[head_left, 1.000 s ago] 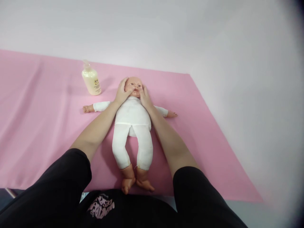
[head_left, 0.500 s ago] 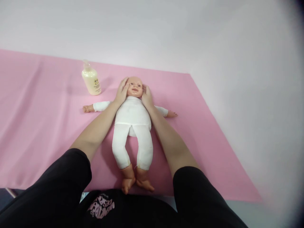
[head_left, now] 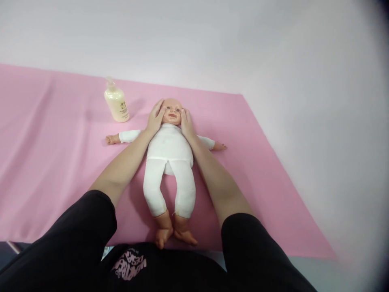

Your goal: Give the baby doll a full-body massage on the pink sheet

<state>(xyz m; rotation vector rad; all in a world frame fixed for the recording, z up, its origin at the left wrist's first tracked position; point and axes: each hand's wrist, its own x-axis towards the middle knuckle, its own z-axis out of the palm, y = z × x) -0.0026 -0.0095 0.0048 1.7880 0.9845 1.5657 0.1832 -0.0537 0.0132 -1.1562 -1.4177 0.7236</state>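
Cupping the doll's head (head_left: 172,110) from both sides, my left hand (head_left: 155,118) and right hand (head_left: 187,123) lie flat on its cheeks; my thumbs have slid off its mouth since a second ago. It lies face-up on the pink sheet (head_left: 45,134), lotion bottle (head_left: 116,102) nearby.

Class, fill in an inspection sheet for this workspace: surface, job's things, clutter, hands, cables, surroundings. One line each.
Surface: pink sheet, slightly creased, spread over a pale surface.
Job's things: baby doll in white clothing, lying face up, arms spread.
Clutter: cream pump bottle upright, beyond the doll's arm, apart from it.
Hands: left hand and right hand rest open against the sides of the doll's head.
Cables: nothing seen.
Surroundings: plain pale wall; the person's black sleeves at the near edge.
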